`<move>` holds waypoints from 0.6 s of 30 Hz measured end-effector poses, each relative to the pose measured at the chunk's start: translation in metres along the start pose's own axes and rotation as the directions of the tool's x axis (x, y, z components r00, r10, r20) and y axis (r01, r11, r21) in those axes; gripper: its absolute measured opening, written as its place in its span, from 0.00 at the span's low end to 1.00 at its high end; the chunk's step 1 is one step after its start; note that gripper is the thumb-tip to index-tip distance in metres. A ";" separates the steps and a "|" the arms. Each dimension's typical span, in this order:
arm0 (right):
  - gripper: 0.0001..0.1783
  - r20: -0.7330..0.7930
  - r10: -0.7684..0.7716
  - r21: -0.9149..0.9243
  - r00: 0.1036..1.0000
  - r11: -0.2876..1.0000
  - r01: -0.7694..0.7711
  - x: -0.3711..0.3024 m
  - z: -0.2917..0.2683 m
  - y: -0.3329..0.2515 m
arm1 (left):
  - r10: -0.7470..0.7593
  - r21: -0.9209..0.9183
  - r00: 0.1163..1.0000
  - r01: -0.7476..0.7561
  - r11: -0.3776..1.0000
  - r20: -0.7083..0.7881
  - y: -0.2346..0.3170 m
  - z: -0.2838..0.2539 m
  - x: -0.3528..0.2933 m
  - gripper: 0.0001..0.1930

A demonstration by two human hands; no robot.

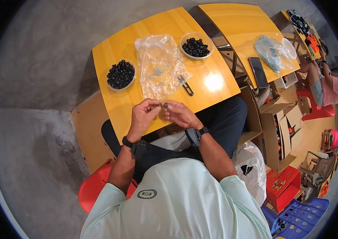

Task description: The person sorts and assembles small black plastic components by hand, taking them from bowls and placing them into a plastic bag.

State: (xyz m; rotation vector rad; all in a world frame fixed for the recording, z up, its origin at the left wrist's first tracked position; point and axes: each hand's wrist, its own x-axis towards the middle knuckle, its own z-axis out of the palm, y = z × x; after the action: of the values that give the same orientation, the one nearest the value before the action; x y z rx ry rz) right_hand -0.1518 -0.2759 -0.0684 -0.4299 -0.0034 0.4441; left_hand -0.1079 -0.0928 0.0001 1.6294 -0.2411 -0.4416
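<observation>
Right hand (180,114): fingers clamped on small part (165,105), at surface's (118,48) 6 o'clock edge, probably for close sight. Left hand (143,115): fingers together, content unclear. Bowls (211,44) at 10 and 1 o'clock, bag (153,47) 12: presumably for reach.

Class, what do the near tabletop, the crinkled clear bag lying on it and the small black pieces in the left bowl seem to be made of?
Tabletop: varnished wood or wood-look laminate; glossy glare, faint grain.
Clear bag: thin, shiny plastic film; see-through, creased.
Black pieces: probably moulded plastic, possibly rubber; uniform shapes, low sheen.
</observation>
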 end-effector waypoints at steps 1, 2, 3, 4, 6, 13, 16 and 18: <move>0.17 0.004 0.005 0.004 1.000 1.000 -0.005 0.000 -0.001 0.000 | -0.001 0.000 1.000 0.001 1.000 0.001 0.001 0.001 0.000 0.07; 0.18 0.008 0.010 0.007 1.000 1.000 -0.010 0.001 -0.002 0.000 | 0.012 0.005 1.000 -0.012 1.000 -0.006 0.002 0.002 0.000 0.07; 0.18 0.007 0.010 0.010 1.000 1.000 -0.010 0.001 -0.002 0.000 | 0.024 0.011 1.000 -0.024 1.000 -0.014 0.003 0.003 0.000 0.07; 0.18 -0.009 0.009 0.005 1.000 1.000 -0.009 0.001 -0.002 0.000 | 0.022 0.012 1.000 -0.022 1.000 -0.013 0.003 0.003 -0.001 0.07; 0.18 -0.027 0.007 0.001 1.000 1.000 -0.007 0.000 0.000 0.000 | 0.056 0.035 0.998 -0.056 0.998 -0.003 0.004 0.004 -0.001 0.07; 0.18 -0.017 0.022 0.004 1.000 1.000 -0.022 0.000 -0.001 -0.001 | 0.198 0.166 0.979 -0.202 0.965 0.036 0.017 0.008 0.001 0.07; 0.19 -0.024 0.025 0.001 0.999 1.000 -0.025 0.001 -0.004 0.002 | 0.203 0.221 0.977 -0.211 0.952 0.058 0.021 0.011 0.003 0.07; 0.19 -0.029 0.028 -0.004 0.999 1.000 -0.029 0.002 -0.006 0.002 | 0.243 0.272 0.967 -0.254 0.928 0.076 0.021 0.012 0.004 0.06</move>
State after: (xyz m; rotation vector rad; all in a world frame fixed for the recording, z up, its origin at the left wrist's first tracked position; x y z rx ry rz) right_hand -0.1504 -0.2760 -0.0743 -0.4416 0.0300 0.4659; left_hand -0.1070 -0.1076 0.0197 1.8370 -0.5557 -0.2534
